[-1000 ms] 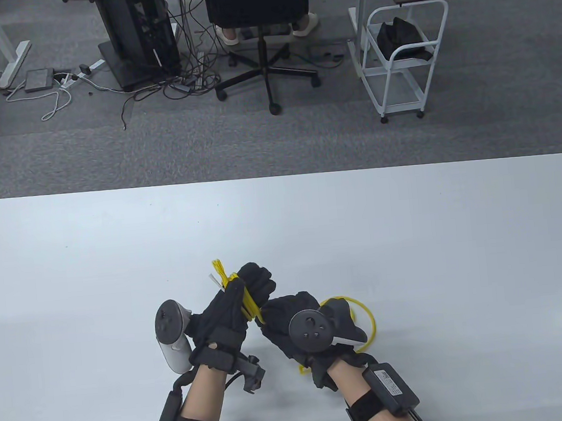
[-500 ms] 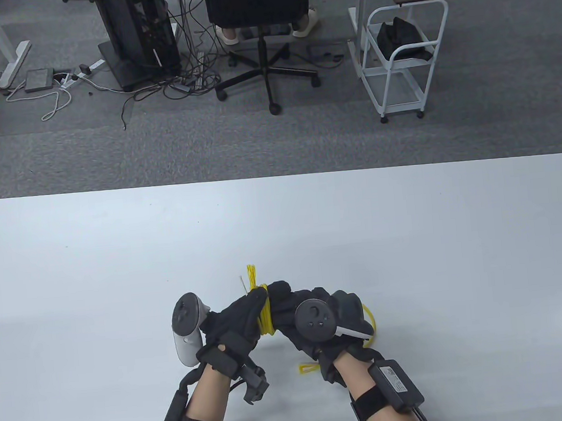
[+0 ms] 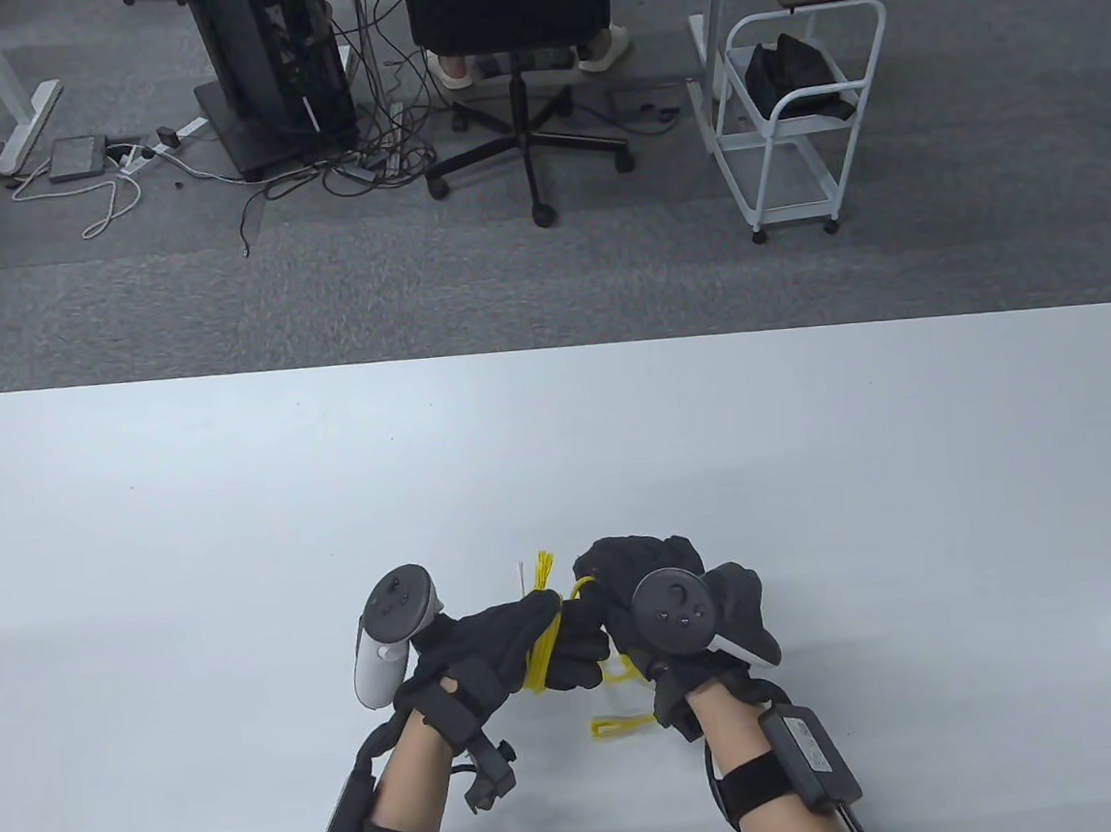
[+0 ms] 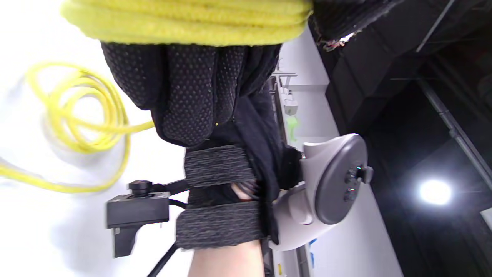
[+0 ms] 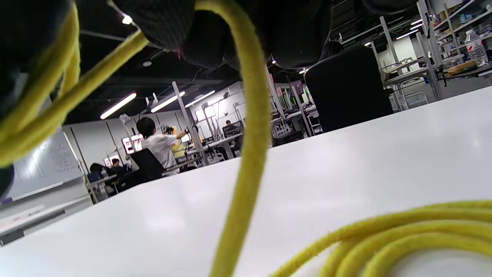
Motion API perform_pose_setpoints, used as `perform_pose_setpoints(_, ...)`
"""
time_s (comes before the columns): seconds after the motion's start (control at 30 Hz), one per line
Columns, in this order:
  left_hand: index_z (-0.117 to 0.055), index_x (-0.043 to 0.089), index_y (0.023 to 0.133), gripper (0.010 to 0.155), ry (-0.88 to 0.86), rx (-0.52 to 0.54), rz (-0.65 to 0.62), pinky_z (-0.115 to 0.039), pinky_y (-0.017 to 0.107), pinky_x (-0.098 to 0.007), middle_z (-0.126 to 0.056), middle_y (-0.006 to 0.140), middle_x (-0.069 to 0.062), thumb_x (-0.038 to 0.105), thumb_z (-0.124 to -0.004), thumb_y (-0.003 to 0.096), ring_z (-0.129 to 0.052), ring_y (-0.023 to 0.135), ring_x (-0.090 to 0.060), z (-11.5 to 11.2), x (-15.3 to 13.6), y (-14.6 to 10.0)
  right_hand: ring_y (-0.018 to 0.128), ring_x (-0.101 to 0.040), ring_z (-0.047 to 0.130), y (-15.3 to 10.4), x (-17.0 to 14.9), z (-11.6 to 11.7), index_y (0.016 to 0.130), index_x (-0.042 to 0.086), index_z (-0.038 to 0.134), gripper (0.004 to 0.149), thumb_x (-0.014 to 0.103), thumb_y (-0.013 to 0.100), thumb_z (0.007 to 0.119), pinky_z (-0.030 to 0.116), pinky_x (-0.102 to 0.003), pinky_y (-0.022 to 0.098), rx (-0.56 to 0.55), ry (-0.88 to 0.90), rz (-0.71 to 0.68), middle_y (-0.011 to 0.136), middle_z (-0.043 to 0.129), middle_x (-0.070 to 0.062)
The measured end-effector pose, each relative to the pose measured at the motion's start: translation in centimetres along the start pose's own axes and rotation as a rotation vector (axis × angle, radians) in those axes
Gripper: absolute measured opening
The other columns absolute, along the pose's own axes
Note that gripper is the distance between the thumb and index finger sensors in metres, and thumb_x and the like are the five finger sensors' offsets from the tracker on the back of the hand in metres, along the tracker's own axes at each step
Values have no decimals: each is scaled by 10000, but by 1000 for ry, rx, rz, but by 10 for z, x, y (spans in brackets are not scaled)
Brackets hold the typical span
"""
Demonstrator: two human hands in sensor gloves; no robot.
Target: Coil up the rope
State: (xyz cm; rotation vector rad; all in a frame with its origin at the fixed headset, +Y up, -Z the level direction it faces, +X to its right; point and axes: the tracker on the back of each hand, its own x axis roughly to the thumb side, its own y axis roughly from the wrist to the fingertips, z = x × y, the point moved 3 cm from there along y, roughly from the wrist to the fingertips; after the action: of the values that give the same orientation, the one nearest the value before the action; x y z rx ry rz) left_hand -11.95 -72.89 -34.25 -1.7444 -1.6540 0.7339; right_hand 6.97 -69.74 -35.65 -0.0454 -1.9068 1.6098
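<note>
The yellow rope [image 3: 543,652] is wound in several turns around my left hand [image 3: 527,640], which lies pointing right at the table's front middle. The wound turns fill the top of the left wrist view [image 4: 184,21]. A frayed rope end [image 3: 544,568] sticks up beside the wraps. My right hand [image 3: 628,580] is just right of the left and holds a strand of rope that arcs from the wraps to its fingers; the strand hangs down in the right wrist view [image 5: 250,127]. Loose rope loops [image 3: 614,725] lie on the white table [image 3: 813,471] under the right wrist.
A white tracker [image 3: 386,640] sits on my left hand and a dark one [image 3: 675,611] on my right. Beyond the table's far edge stand an office chair [image 3: 516,70], a computer tower [image 3: 268,67] and a white cart [image 3: 787,114].
Both hands have moved right and toward the front edge. The right hand has swung from below the left hand's fingers round to their far side, carrying the rope over the wraps.
</note>
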Motion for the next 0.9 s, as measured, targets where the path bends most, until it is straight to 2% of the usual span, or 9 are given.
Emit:
perform_pose_setpoints(0.27, -804, 92, 1017, 638, 182, 27, 179, -833, 537, -394, -948, 922, -235, 506, -500, 639, -1047, 685, -349, 4, -10, -2, 887, -451, 756, 0, 5, 1, 928, 184, 723, 401, 381, 579, 725, 496, -747, 657, -26, 119, -31, 1006, 745, -145)
perform_pose_setpoints(0.5, -714, 80, 1075, 645, 215, 189, 150, -788, 591, -418, -855, 1004, -258, 500, -490, 641, -984, 774, -381, 14, -5, -8, 899, -455, 737, -2, 22, 5, 946, 176, 702, 413, 373, 583, 711, 489, -749, 659, -52, 170, -110, 1027, 712, -153)
perform_pose_setpoints(0.7, -703, 85, 1074, 626, 237, 356, 128, -783, 598, -416, -844, 1014, -250, 496, -527, 637, -975, 787, -375, 21, 1, -15, 896, -454, 740, -3, 30, 9, 950, 168, 702, 422, 375, 583, 708, 489, -750, 659, -46, 180, -156, 1026, 712, -155)
perform_pose_setpoints(0.9, -694, 101, 1074, 608, 236, 456, 124, -787, 603, -401, -843, 1017, -231, 501, -576, 632, -975, 794, -354, 25, 3, -20, 893, -452, 742, -3, 35, 12, 955, 156, 700, 432, 378, 585, 699, 492, -747, 660, -37, 176, -179, 1023, 715, -159)
